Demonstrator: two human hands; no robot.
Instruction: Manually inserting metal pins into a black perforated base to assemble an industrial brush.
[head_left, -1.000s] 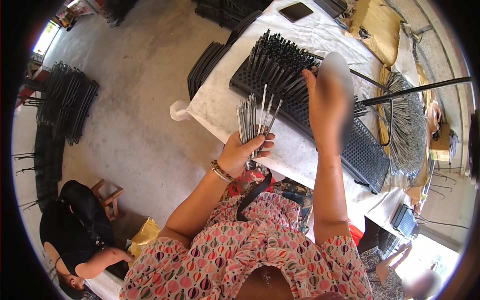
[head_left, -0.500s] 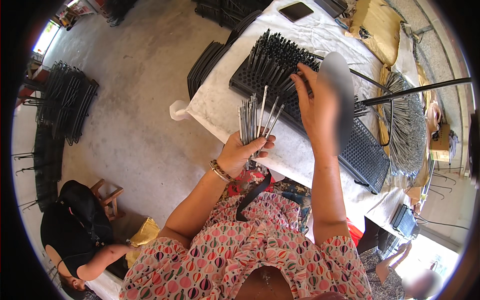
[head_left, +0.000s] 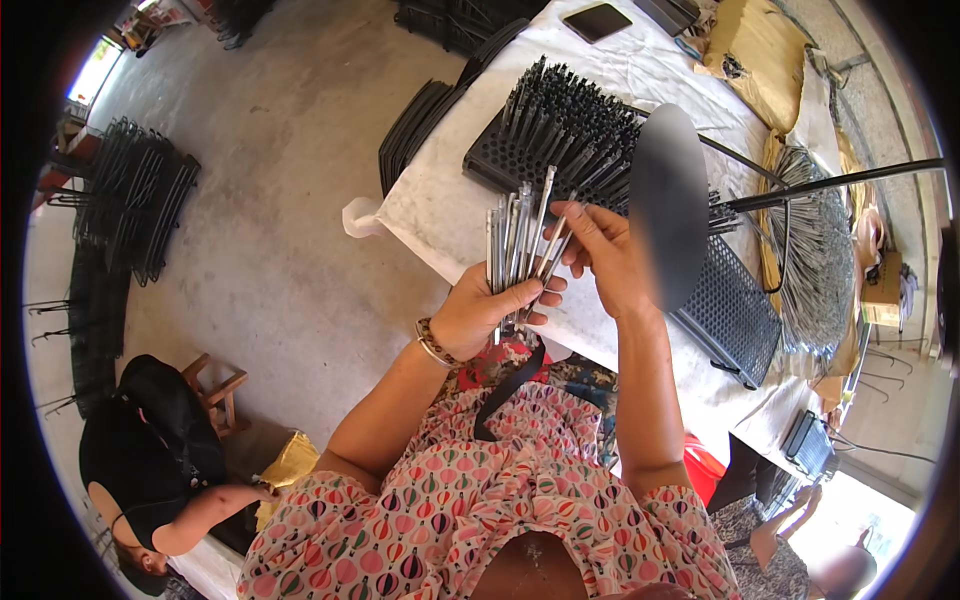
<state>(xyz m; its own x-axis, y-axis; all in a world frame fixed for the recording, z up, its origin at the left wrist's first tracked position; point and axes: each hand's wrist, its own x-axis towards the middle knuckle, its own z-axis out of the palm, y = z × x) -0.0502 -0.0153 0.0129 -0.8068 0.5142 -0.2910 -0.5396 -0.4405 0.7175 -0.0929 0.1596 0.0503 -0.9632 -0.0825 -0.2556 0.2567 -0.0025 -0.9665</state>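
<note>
My left hand [head_left: 490, 305] grips a bundle of thin grey metal rods [head_left: 515, 240], held upright over the table's near edge. My right hand [head_left: 605, 255] is at the bundle's right side, its fingers pinching one rod near the top. Just beyond the hands lies a black perforated tray [head_left: 730, 305]; its far left part bristles with many dark rods [head_left: 570, 125] standing upright in the holes, while the near right part shows bare holes.
A white-covered table [head_left: 440, 205] carries the tray, a dark phone [head_left: 595, 20] and a yellow sack [head_left: 760, 55]. Stacked black trays [head_left: 415, 120] lean at its left edge. Wire racks [head_left: 135, 200] stand on the concrete floor. A person in black [head_left: 150, 450] sits lower left.
My right hand has come back from the tray toward the bundle and now pinches a rod there. The left hand has kept the bundle in place.
</note>
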